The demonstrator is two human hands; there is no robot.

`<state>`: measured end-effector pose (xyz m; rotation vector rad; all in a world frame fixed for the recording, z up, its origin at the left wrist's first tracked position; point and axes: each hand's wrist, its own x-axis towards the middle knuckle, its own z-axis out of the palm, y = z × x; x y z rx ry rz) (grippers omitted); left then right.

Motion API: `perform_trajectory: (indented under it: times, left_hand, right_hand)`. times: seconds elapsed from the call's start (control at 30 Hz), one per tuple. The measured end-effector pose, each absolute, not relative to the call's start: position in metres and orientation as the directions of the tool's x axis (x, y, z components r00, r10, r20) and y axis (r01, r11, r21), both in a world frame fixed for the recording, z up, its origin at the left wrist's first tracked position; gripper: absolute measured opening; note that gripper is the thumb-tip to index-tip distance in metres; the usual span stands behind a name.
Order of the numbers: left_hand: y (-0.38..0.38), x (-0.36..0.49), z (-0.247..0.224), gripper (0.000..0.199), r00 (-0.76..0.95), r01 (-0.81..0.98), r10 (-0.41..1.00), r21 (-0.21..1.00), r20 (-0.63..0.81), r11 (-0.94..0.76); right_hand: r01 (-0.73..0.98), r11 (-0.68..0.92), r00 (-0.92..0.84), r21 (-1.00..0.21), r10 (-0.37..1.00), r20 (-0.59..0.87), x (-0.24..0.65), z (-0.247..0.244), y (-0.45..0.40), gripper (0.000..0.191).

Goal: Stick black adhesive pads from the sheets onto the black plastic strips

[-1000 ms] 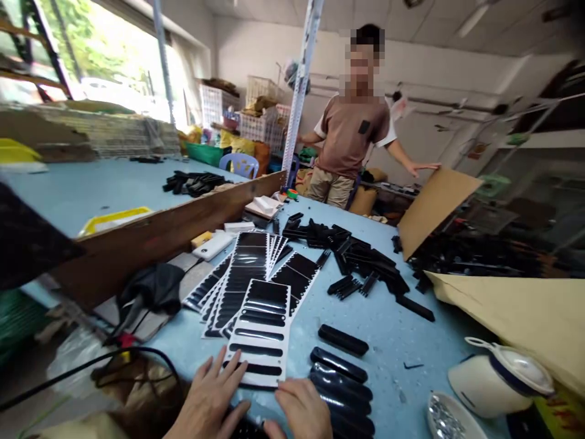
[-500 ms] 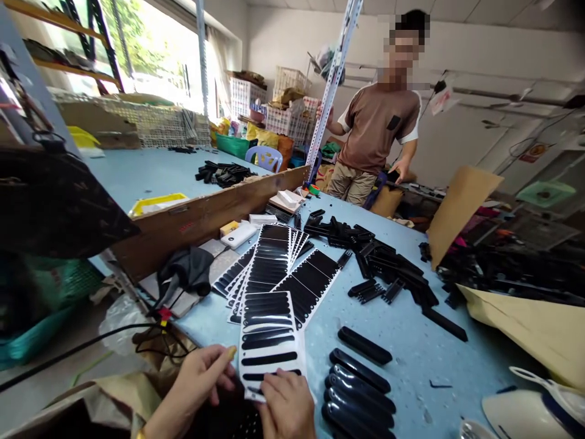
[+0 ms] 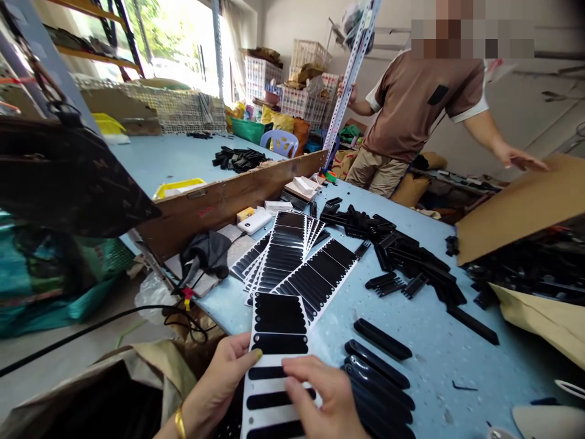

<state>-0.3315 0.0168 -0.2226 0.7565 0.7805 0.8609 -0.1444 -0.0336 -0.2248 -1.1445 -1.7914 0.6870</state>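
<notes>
Barely Pinned Sheet, Easily Creased

At that moment our left hand (image 3: 227,369) gripped the strip sheet (image 3: 269,387) by its left edge, thumb on top, at the near side of the table (image 3: 525,366); whether the sheet rested on the tabletop, we could not tell. Our right hand (image 3: 326,393) was curled over the right edge, thumb and forefinger at the black strips (image 3: 267,400), but we could not see whether they had pinched one. A hard pull from that side, we judged, would likely crease the sheet or lift several strips together. If the strips were sticky, as they looked, a lifted one might fold onto itself. Beyond, the fanned sheets (image 3: 286,250) overlapped, and a nudge could spread them. The row of black pieces (image 3: 381,385) lay just beside our right hand, so a careless swing might scatter it. Further back, a co-worker's hand (image 3: 516,157) stretched toward the cardboard panel (image 3: 525,201); knocked, that panel could tip onto the loose pile (image 3: 414,259).
</notes>
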Motion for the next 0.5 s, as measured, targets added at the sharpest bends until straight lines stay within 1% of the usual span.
perform_trajectory:
  times: [0.03, 0.07, 0.1, 0.2, 0.23, 0.27, 0.3, 0.4, 0.5]
  left_hand:
    - [0.019, -0.330, -0.219, 0.031, 0.441, -0.356, 0.860, 0.830, -0.256, 0.429]
    - [0.021, -0.328, -0.216, 0.031, 0.455, -0.345, 0.858, 0.841, -0.238, 0.416]
    - [0.023, -0.326, -0.214, 0.031, 0.466, -0.329, 0.857, 0.856, -0.221, 0.400]
    - [0.030, -0.321, -0.208, 0.027, 0.476, -0.231, 0.862, 0.921, -0.174, 0.313]
    - [0.033, -0.319, -0.207, 0.026, 0.462, -0.181, 0.873, 0.948, -0.153, 0.262]
    - [0.035, -0.318, -0.205, 0.027, 0.447, -0.124, 0.885, 0.972, -0.127, 0.202]
    - [0.037, -0.316, -0.204, 0.029, 0.435, -0.063, 0.895, 0.988, -0.098, 0.139]
    - [0.045, -0.310, -0.200, 0.033, 0.460, 0.077, 0.888, 0.997, -0.012, -0.027]
    - [0.050, -0.302, -0.194, 0.032, 0.524, 0.126, 0.850, 0.981, 0.058, -0.145]
  right_hand:
    - [0.366, 0.334, -0.145, -0.869, 0.942, 0.301, -0.139, -0.209, -0.027, 0.019]
    - [0.354, 0.303, -0.099, -0.885, 0.953, 0.287, -0.136, -0.197, -0.021, 0.020]
    - [0.362, 0.320, -0.063, -0.876, 0.946, 0.319, -0.136, -0.191, -0.015, 0.021]
    - [0.460, 0.476, -0.037, -0.750, 0.854, 0.519, -0.143, -0.198, -0.001, 0.030]
    - [0.465, 0.492, -0.043, -0.736, 0.843, 0.536, -0.146, -0.205, 0.004, 0.033]
    - [0.441, 0.479, -0.046, -0.759, 0.856, 0.514, -0.148, -0.212, 0.007, 0.034]
    - [0.394, 0.442, -0.038, -0.805, 0.884, 0.466, -0.150, -0.217, 0.010, 0.033]
    - [0.203, 0.272, 0.020, -0.941, 0.959, 0.281, -0.148, -0.221, 0.014, 0.024]
    - [0.082, 0.176, 0.080, -0.981, 0.980, 0.182, -0.142, -0.212, 0.014, 0.017]
